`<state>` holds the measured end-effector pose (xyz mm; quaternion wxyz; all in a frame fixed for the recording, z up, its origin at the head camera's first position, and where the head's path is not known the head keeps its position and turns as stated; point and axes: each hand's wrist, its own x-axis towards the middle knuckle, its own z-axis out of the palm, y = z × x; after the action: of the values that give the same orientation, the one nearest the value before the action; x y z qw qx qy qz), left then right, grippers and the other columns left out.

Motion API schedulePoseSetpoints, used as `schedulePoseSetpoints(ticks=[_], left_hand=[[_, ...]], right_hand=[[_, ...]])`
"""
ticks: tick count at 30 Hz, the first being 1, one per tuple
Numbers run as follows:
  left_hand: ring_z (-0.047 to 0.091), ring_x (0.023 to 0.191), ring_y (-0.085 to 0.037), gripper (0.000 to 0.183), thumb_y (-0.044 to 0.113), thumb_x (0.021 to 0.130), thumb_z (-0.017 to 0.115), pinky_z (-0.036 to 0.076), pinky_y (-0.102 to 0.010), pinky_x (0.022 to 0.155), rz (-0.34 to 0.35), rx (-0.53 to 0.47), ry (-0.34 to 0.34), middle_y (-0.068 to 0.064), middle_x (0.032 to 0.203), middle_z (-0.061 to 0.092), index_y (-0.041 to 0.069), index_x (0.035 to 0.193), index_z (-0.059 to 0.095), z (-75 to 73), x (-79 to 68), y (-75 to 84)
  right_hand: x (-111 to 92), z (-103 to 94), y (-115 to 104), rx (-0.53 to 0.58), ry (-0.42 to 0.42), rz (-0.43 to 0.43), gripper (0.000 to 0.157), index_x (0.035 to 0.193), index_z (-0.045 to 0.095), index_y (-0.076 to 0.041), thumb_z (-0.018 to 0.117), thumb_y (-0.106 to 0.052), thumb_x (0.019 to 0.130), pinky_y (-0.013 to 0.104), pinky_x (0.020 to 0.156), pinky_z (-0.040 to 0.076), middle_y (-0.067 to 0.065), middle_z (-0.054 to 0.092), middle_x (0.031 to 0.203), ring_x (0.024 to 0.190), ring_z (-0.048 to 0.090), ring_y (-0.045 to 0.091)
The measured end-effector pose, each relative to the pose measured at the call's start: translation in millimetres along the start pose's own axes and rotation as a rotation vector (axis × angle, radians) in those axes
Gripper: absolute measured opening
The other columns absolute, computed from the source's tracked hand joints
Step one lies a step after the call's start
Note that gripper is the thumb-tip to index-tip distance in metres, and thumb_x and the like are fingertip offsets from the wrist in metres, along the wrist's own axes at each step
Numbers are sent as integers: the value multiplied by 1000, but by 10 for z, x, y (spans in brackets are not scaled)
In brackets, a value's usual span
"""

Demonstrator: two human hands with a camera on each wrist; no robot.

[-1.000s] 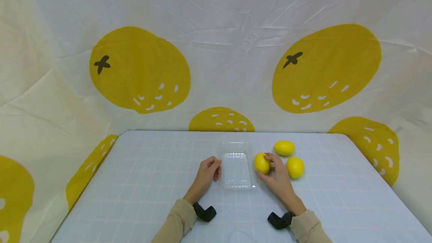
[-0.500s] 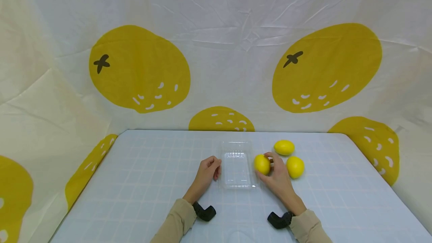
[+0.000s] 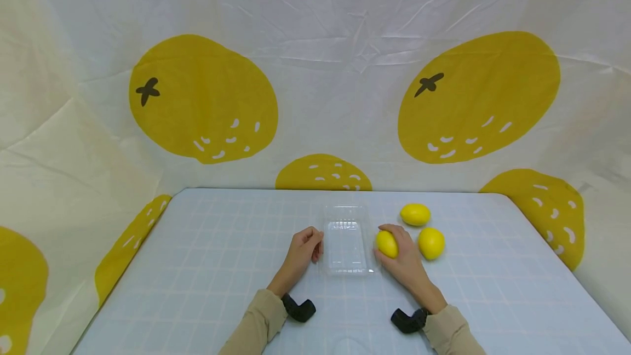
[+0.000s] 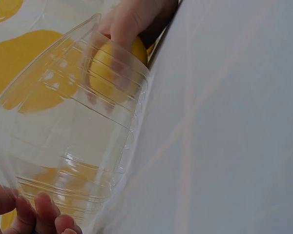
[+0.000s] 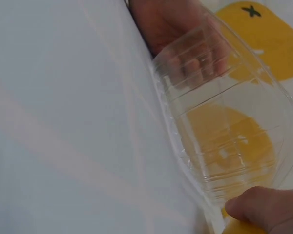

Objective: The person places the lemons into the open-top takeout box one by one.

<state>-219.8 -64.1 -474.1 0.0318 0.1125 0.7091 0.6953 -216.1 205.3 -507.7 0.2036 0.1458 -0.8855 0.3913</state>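
A clear plastic box point(image 3: 345, 245) lies on the table between the two hands; in the left wrist view the box point(image 4: 83, 126) shows ribbed walls. At its left edge, my left hand point(image 3: 304, 246) pinches the rim between thumb and curled fingers. My right hand point(image 3: 403, 253) grips a lemon point(image 3: 386, 244) just right of the box, fingers over its far side and thumb on the near side. Through the box wall, the left wrist view shows that lemon point(image 4: 115, 70). In the right wrist view most of the lemon point(image 5: 241, 228) is cut off by the frame.
Two more lemons rest right of the box: one point(image 3: 415, 215) farther back, another point(image 3: 431, 244) close beside the right hand. A pale checked cloth covers the table point(image 3: 212, 245). Behind it hangs a white curtain point(image 3: 340, 97) with yellow fruit prints.
The gripped lemon has shifted slightly right and turned, deeper into my right hand, whose fingers now reach farther over it. My left hand and the box stay in place.
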Motion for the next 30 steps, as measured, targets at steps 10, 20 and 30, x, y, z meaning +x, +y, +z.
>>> schedulePoseSetpoints(ticks=[10, 20, 30], left_hand=[[45, 53, -18, 28, 8, 103, 50, 42, -24, 51, 5, -13, 2, -8, 63, 50, -5, 77, 52, 2, 10, 2], [45, 53, -18, 29, 9, 102, 51, 42, -24, 51, 1, -10, 4, -8, 63, 50, -5, 76, 52, 3, 7, 12], [45, 52, -18, 29, 8, 102, 50, 42, -24, 50, 6, 1, 7, -8, 62, 50, -4, 75, 51, 4, 16, 6]], right_hand=[[-26, -12, -15, 122, -176, 86, 81, 149, 39, -16, 66, 4, 75, 61, 105, 29, 13, 41, 148, 127, 41, 33], [-13, 20, -8, 92, -170, 147, 79, 149, 38, -14, 70, 0, 79, 60, 104, 35, 16, 46, 144, 123, 47, 34], [-8, 10, -9, 52, -60, 194, 64, 136, 49, -13, 77, -13, 79, 52, 90, 43, 15, 58, 129, 106, 55, 31]])
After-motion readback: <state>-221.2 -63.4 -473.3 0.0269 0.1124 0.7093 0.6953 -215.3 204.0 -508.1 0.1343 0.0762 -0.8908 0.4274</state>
